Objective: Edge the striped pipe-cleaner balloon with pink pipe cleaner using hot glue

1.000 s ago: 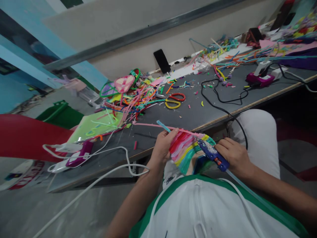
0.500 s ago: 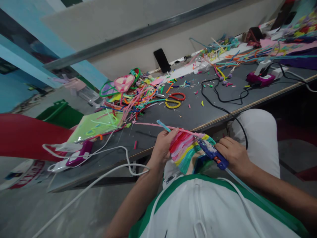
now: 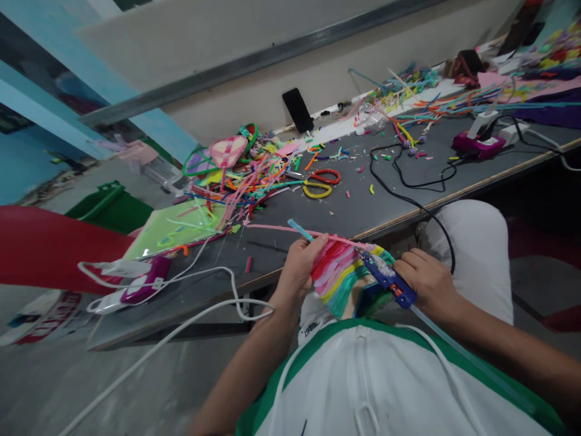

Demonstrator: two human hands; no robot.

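A fan-shaped piece of rainbow-striped pipe cleaners (image 3: 338, 275) rests over my lap, pinched at its upper left by my left hand (image 3: 300, 263). Along its top edge runs a pink pipe cleaner (image 3: 276, 227), and a light blue end (image 3: 297, 227) sticks out above the left fingers. My right hand (image 3: 424, 275) is closed around a blue glue gun (image 3: 388, 278); its handle is partly hidden by the hand. The gun's nozzle meets the top edge near the pink strand. A clear glue stick (image 3: 436, 327) trails from the gun's rear.
On the dark table (image 3: 290, 257) lie scissors with red and yellow handles (image 3: 320, 184), a heap of pipe cleaners (image 3: 254, 181) and a leaning phone (image 3: 297, 110). Two purple power strips (image 3: 147, 280) trail cords; a black cord (image 3: 408, 197) crosses the table edge near my knee.
The glue gun's rear end has shifted very slightly to the left and up. Both hands keep their grips, and the striped piece stays in place.
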